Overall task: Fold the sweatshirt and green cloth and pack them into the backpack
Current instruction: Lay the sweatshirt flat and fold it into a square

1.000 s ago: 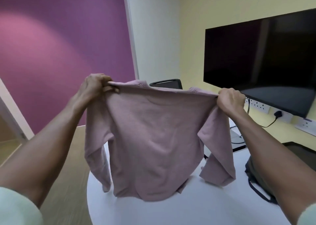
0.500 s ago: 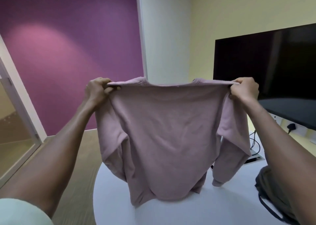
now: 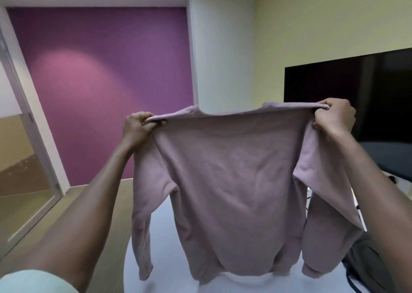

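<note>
While both hands pinch shoulders | left hand (image 3: 136,129) | right hand (image 3: 333,118) | sweatshirt (image 3: 234,192) hangs

Two bare forearms are seen reaching forward from the lower corners of the head view, uncovered from the elbow down to the left hand (image 3: 137,126) and the right hand (image 3: 334,118). A short sleeve (image 3: 33,281) in a pale mint-green fabric is worn on the left upper arm, its rounded hem visible at the bottom left edge. No watch, ring or bracelet is shown on either wrist. The right arm's sleeve is cut off by the frame.
</note>
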Demonstrator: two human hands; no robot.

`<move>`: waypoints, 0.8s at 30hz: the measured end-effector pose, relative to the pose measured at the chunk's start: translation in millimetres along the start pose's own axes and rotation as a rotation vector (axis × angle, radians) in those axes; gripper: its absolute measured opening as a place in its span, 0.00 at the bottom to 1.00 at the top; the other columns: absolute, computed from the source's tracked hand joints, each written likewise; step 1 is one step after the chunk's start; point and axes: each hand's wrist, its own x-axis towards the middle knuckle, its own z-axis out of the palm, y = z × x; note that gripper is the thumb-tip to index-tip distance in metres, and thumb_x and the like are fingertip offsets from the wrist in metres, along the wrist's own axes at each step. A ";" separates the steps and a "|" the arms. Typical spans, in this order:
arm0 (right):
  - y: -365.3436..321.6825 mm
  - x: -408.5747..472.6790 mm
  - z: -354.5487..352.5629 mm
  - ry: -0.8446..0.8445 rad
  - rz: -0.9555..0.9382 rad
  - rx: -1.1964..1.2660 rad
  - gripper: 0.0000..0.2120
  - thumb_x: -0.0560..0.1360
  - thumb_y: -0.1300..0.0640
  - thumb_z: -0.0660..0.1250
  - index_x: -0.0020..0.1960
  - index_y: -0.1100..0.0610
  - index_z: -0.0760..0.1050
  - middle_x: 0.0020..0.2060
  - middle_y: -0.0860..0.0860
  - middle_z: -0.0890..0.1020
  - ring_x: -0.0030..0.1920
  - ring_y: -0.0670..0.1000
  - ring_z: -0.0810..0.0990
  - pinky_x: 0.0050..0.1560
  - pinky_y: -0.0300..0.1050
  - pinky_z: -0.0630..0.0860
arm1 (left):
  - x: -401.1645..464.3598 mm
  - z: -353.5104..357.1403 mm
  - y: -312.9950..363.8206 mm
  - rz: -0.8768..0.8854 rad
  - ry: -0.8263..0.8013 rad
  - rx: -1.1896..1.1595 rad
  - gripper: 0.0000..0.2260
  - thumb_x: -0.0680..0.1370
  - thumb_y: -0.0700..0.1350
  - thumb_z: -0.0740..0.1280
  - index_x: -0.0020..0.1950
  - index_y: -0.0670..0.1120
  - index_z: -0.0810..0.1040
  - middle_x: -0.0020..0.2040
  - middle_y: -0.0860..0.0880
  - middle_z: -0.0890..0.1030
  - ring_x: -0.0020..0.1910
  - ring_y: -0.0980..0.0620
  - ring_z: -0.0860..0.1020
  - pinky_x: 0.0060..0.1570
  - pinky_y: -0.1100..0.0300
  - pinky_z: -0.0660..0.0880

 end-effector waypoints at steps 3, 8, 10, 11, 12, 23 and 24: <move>3.3 4.6 -10.9 0.024 0.004 0.051 0.19 0.66 0.63 0.57 0.48 0.52 0.84 0.28 0.53 0.83 0.43 0.55 0.85 0.54 0.51 0.81 | 1.8 -1.1 12.2 0.034 0.074 -0.137 0.07 0.72 0.46 0.72 0.41 0.59 0.85 0.39 0.49 0.84 0.38 0.55 0.77 0.41 0.57 0.71; -11.9 16.3 -25.5 0.146 -0.028 0.186 0.12 0.68 0.59 0.59 0.38 0.50 0.80 0.26 0.50 0.80 0.28 0.49 0.83 0.49 0.50 0.83 | 9.6 -4.3 43.2 0.035 0.224 -0.435 0.05 0.73 0.42 0.71 0.45 0.46 0.86 0.40 0.45 0.85 0.39 0.57 0.77 0.42 0.59 0.73; -13.1 23.4 -23.5 0.168 -0.051 0.193 0.12 0.68 0.58 0.59 0.40 0.51 0.81 0.27 0.50 0.81 0.30 0.50 0.83 0.49 0.51 0.83 | 16.3 -2.2 49.9 0.039 0.244 -0.489 0.03 0.74 0.41 0.72 0.43 0.46 0.86 0.35 0.53 0.82 0.36 0.59 0.74 0.39 0.63 0.71; -12.6 27.7 -20.0 0.173 -0.055 0.176 0.13 0.67 0.57 0.58 0.42 0.52 0.81 0.28 0.52 0.81 0.32 0.52 0.84 0.48 0.53 0.83 | 19.7 0.6 49.3 0.019 0.242 -0.502 0.02 0.74 0.41 0.73 0.42 0.46 0.85 0.33 0.56 0.80 0.35 0.60 0.73 0.37 0.63 0.70; -11.9 30.4 -15.6 0.158 -0.042 0.158 0.14 0.67 0.57 0.58 0.43 0.53 0.82 0.29 0.53 0.82 0.34 0.53 0.85 0.48 0.53 0.83 | 22.0 4.2 46.9 -0.012 0.224 -0.499 0.02 0.74 0.42 0.74 0.41 0.45 0.84 0.32 0.55 0.78 0.34 0.59 0.71 0.36 0.62 0.68; 84.5 21.5 65.4 -0.237 0.120 0.310 0.12 0.67 0.62 0.63 0.41 0.51 0.83 0.42 0.54 0.85 0.46 0.57 0.84 0.51 0.57 0.83 | -16.5 67.6 -33.4 -0.291 0.109 -0.279 0.11 0.72 0.55 0.73 0.38 0.49 0.81 0.28 0.55 0.71 0.32 0.56 0.66 0.35 0.56 0.63; 94.7 27.0 72.5 -0.239 0.122 0.345 0.11 0.66 0.62 0.63 0.39 0.51 0.82 0.42 0.55 0.85 0.49 0.60 0.84 0.53 0.62 0.81 | -18.2 70.6 -31.9 -0.288 0.112 -0.347 0.09 0.74 0.51 0.73 0.37 0.48 0.80 0.30 0.54 0.71 0.32 0.57 0.66 0.34 0.57 0.63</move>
